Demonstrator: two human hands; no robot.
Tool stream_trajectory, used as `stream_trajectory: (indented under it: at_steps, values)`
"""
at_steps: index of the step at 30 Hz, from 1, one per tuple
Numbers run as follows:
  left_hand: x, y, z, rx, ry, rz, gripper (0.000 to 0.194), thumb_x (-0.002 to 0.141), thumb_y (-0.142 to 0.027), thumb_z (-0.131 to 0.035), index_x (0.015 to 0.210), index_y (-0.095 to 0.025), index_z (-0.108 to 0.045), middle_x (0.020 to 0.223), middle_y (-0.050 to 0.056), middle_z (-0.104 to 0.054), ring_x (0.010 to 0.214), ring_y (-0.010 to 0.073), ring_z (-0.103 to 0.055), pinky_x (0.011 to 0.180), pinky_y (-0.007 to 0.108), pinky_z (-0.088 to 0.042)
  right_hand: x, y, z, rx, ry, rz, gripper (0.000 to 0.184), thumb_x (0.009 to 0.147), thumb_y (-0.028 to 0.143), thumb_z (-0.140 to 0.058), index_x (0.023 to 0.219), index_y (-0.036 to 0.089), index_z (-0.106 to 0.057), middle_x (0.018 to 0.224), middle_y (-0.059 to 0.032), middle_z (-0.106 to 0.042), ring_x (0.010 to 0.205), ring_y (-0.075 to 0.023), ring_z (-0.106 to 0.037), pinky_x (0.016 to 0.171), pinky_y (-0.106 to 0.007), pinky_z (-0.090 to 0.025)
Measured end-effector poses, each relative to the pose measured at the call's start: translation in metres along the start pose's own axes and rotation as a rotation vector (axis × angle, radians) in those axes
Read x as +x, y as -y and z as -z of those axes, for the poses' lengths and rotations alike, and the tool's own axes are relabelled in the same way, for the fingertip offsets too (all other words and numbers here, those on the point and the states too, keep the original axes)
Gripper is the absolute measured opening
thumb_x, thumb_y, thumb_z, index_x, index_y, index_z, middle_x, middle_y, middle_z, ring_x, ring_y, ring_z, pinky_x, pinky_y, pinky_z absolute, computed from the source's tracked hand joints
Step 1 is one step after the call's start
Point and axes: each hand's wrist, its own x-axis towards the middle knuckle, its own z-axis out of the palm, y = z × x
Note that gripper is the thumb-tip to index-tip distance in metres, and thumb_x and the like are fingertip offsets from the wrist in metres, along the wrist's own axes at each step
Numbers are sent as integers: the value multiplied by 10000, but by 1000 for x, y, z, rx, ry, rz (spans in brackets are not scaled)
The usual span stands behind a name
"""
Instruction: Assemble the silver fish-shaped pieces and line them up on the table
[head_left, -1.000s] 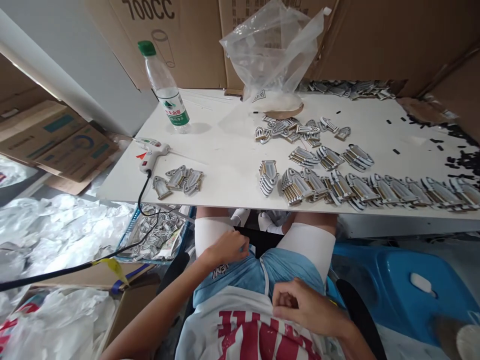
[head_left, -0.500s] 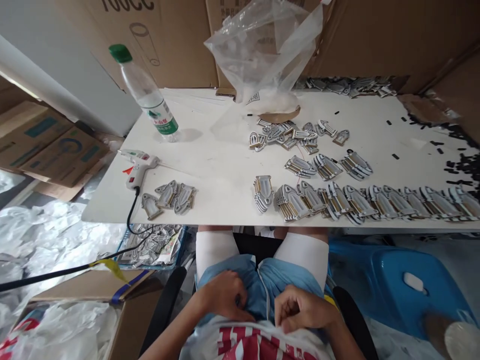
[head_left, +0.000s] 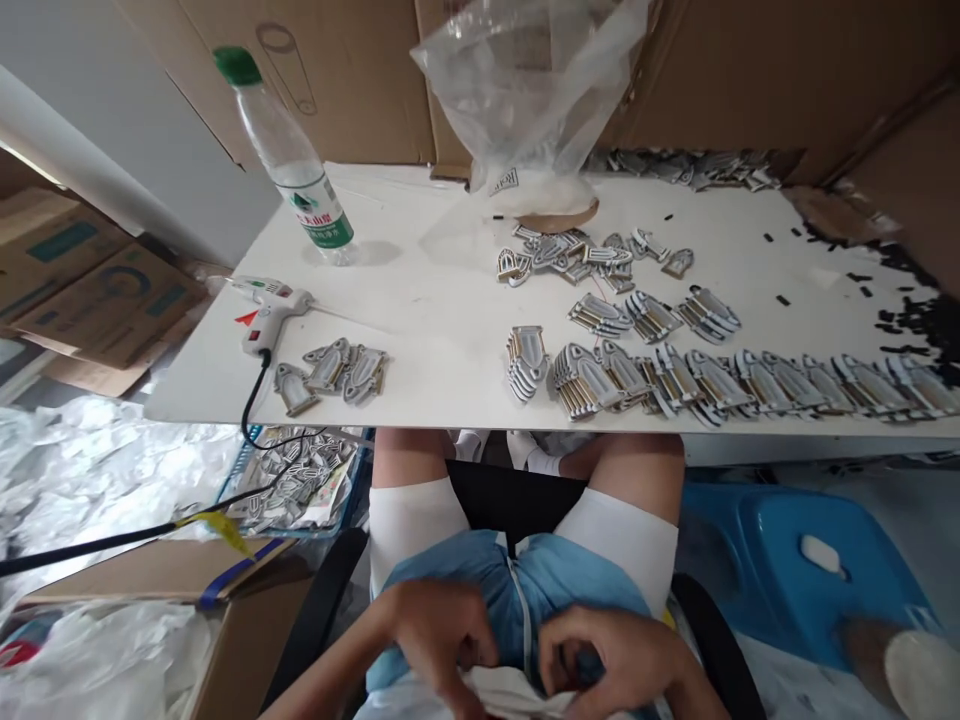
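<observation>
Both hands are in my lap at the white T-shirt [head_left: 517, 690], whose hem is bunched up between them. My left hand [head_left: 439, 635] is curled with its thumb and fingers on the cloth, slightly blurred. My right hand [head_left: 619, 650] pinches the shirt on the other side, its fingers bent. Blue shorts [head_left: 480, 570] lie under the hands. On the table in front, a long row of grey and wood-coloured arch-shaped pieces [head_left: 592, 380] leans along the near edge, apart from both hands.
A white glue gun [head_left: 274, 315] with a black cord lies left, beside several arch pieces [head_left: 330, 365]. Behind stand a green-capped bottle [head_left: 319, 210] and a clear plastic bag [head_left: 540, 90]. Small black bits [head_left: 922, 325] are scattered right. A blue stool [head_left: 825, 570] stands at right below the table [head_left: 442, 370].
My hands have moved down and closed on the shirt hem, which is now gathered up with its red print mostly out of sight. The view has tilted, showing more of the legs.
</observation>
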Motion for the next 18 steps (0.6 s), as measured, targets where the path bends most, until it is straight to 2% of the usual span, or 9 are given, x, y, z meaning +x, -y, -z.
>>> stream_trajectory:
  at_steps: [3,4,6,8,10,11,13,15,18]
  values:
    - [-3,-11,13,-83,-104,38,524,821,-676,-779,659,-215,-589,575,-39,-502,525,126,-401,514,285,-308,-1,9,2,-54,-112,6,457,688,535,-940,869,261,-622,806,48,-561,744,-151,-498,705,-275,-406]
    - [-4,-11,17,-63,-169,56,527,853,-657,-754,651,-212,-558,580,-43,-455,545,127,-377,521,287,-290,0,9,3,-52,-141,-4,478,737,565,-909,871,251,-573,745,64,-497,689,-130,-430,654,-261,-353]
    - [-3,-10,24,35,-349,105,552,946,-610,-653,619,-210,-459,587,-46,-344,572,125,-317,535,296,-249,4,9,4,-1,-270,11,495,847,629,-814,892,250,-498,673,86,-416,622,-110,-343,600,-253,-266]
    - [-2,-6,26,184,-555,176,539,1023,-533,-544,617,-204,-411,602,-41,-312,591,126,-298,563,305,-241,8,8,5,86,-478,70,506,915,671,-734,903,261,-438,646,93,-398,596,-111,-325,590,-254,-242]
    - [0,-2,26,302,-672,227,520,1042,-463,-517,612,-196,-401,596,-38,-312,597,125,-299,591,312,-244,11,10,4,123,-628,120,509,942,676,-704,894,268,-404,638,97,-366,600,-117,-318,600,-254,-246]
    - [0,-1,26,334,-685,238,523,1038,-449,-529,601,-192,-402,586,-39,-308,595,124,-299,599,313,-245,12,12,4,115,-635,123,505,946,666,-707,888,268,-403,637,99,-346,605,-119,-311,609,-255,-251]
    - [1,1,26,342,-661,244,539,1038,-462,-543,583,-189,-446,563,-39,-330,579,122,-314,599,309,-254,12,14,3,80,-577,99,493,933,646,-737,883,265,-429,650,95,-353,621,-123,-324,628,-258,-273]
    - [1,1,28,349,-699,268,543,1072,-489,-489,627,-189,-571,553,-35,-421,556,126,-382,598,297,-285,11,14,2,45,-569,84,477,935,652,-729,878,260,-462,685,79,-422,649,-135,-398,651,-267,-328]
    - [4,2,32,409,-848,328,552,1112,-497,-423,733,-195,-687,579,-11,-562,567,144,-511,609,292,-323,16,7,4,-17,-709,151,439,982,660,-661,893,247,-542,837,18,-602,814,-186,-593,759,-295,-452]
